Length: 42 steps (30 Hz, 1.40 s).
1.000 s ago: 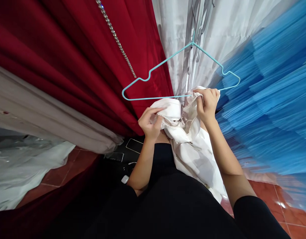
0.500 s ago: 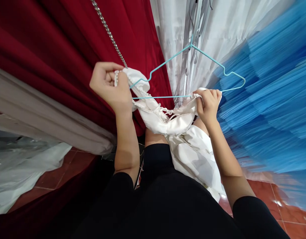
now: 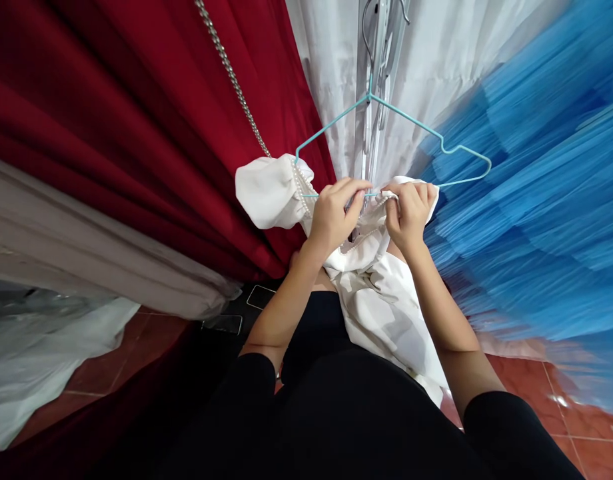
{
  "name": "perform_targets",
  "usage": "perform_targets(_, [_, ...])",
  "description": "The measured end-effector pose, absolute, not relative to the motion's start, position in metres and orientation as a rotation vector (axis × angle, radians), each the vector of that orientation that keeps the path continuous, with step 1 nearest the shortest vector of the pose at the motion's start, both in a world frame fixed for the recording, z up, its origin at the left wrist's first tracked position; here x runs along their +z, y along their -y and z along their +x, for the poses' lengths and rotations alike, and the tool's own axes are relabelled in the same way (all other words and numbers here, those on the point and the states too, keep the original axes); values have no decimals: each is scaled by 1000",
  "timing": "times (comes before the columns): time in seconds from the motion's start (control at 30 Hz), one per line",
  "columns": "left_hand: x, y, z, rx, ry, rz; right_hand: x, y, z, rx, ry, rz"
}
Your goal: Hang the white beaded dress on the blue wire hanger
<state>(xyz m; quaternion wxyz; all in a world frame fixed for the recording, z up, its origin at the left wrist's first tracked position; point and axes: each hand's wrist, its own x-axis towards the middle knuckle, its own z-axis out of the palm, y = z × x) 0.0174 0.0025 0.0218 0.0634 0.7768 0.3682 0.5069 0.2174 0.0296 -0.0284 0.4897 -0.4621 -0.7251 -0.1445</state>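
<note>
Pinching the pearl-trimmed neckline of a white satin garment (image 3: 371, 300), my two hands sit close together at the bottom bar of a thin turquoise wire hanger (image 3: 411, 137). My left hand (image 3: 333, 217) has its fingers curled and pressed onto the beaded edge just below the bar, thumb against the forefinger. My right hand (image 3: 409, 213) grips the same edge a little further right, fingers closed tight on a fold of the fabric. One puffed white sleeve (image 3: 269, 190) already hangs over the hanger's left shoulder; the body of the garment drops from my hands down across my black-clad lap (image 3: 346, 413). The hanger's hook goes up to a silvery rail (image 3: 379, 40). Deep red drapery (image 3: 126, 113) with a silver bead chain (image 3: 234, 77) hangs to the left, pleated blue tulle (image 3: 531, 207) to the right, and terracotta floor tiles (image 3: 561, 393) show below. I can read no label or writing anywhere.
</note>
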Motion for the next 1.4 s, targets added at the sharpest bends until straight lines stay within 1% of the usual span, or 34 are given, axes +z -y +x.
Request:
perform_targets(0.1, [12, -6, 23, 1483, -1168, 2357, -32, -28, 223, -352, 1714, -997])
perform_targets(0.17, [12, -8, 22, 1504, -1173, 2336, -36, -25, 234, -437, 1564, -935])
perform_targets(0.27, [17, -8, 19, 1487, -1152, 2314, -40, -23, 264, -546, 1254, -1017])
perform_targets(0.33, [19, -6, 18, 1461, -1154, 2307, -37, -25, 291, -515, 1093, -1122])
perform_targets(0.43, [20, -4, 15, 1442, -1133, 2279, -17, -36, 329, -372, 906, -1259])
perform_targets(0.57, [20, -5, 12, 1429, -1067, 2265, 30, -47, 353, -269, 864, -1325])
perform_targets(0.7, [19, -8, 10, 1422, -1100, 2279, 71, -40, 341, -262, 993, -1288])
perform_targets(0.8, [18, -9, 12, 1423, -1112, 2279, 84, -31, 315, -278, 1099, -1274])
perform_targets(1.03, [13, -9, 21, 1404, -1274, 2312, 78, -43, 263, -88, 1215, -1190])
perform_targets(1.17, [13, -6, 24, 1378, -1240, 2328, 74, -51, 257, -87, 1203, -1138])
perform_targets(1.4, [10, -9, 22, 1377, -1266, 2316, 73, -19, 243, -4, 1388, -1095])
